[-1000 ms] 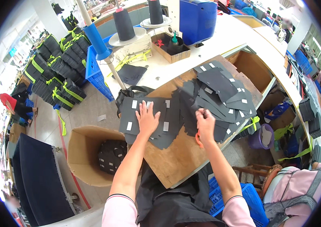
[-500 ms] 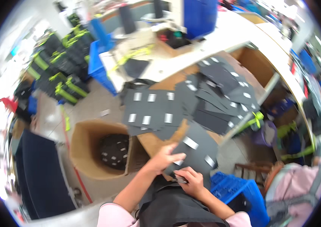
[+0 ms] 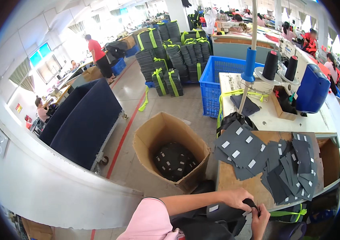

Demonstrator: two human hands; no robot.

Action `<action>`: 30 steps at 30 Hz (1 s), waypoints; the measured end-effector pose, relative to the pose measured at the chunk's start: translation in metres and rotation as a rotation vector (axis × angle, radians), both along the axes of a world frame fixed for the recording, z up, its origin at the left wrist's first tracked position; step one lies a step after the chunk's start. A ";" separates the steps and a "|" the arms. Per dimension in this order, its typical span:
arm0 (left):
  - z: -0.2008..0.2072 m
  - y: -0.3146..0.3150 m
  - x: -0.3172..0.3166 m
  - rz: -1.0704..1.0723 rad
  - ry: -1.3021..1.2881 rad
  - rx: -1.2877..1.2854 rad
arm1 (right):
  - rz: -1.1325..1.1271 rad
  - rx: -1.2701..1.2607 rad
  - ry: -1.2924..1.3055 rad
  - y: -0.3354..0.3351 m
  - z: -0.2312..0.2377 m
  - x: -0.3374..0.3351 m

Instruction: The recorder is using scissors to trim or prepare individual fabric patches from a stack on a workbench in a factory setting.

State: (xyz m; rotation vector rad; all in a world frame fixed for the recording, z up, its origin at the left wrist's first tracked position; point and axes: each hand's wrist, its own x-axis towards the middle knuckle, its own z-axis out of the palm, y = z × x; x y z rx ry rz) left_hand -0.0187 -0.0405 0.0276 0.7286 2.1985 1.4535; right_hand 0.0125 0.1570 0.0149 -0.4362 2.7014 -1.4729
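Note:
At the lower right of centre, my left hand (image 3: pixel 237 199) is closed on a dark grey fabric panel (image 3: pixel 223 213) with white labels. The panel hangs over my lap, its upper edge bunched between my hands. Against that bunched edge, my right hand (image 3: pixel 261 219) has its fingers pinched together; whatever lies inside them is hidden. Just beyond my hands, a wooden board (image 3: pixel 234 179) carries a spread of similar labelled panels (image 3: pixel 244 149) and a looser, overlapping pile (image 3: pixel 292 170).
An open cardboard box (image 3: pixel 146 138) with labelled panels inside stands left of the board. Further left is a dark blue fabric-sided cart (image 3: pixel 88 124). A white machine table (image 3: pixel 314 122) holds thread cones (image 3: pixel 270 71). Behind are a blue crate (image 3: pixel 212 90) and tied stacks (image 3: pixel 174 56).
My view has swung left and up, putting my hands lower and further right in it. My hands have come together at the panel's edge. The small metal tool seen at my right hand no longer shows.

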 end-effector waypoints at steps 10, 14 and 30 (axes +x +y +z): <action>-0.023 0.003 0.016 0.269 -0.306 0.221 | -0.177 -0.231 0.142 -0.030 -0.014 0.012; -0.025 0.003 0.020 0.288 -0.336 0.202 | -0.169 -0.296 -0.004 -0.026 -0.024 0.013; -0.019 -0.016 0.021 0.614 -0.522 0.434 | -0.130 -0.101 0.228 -0.044 -0.006 0.016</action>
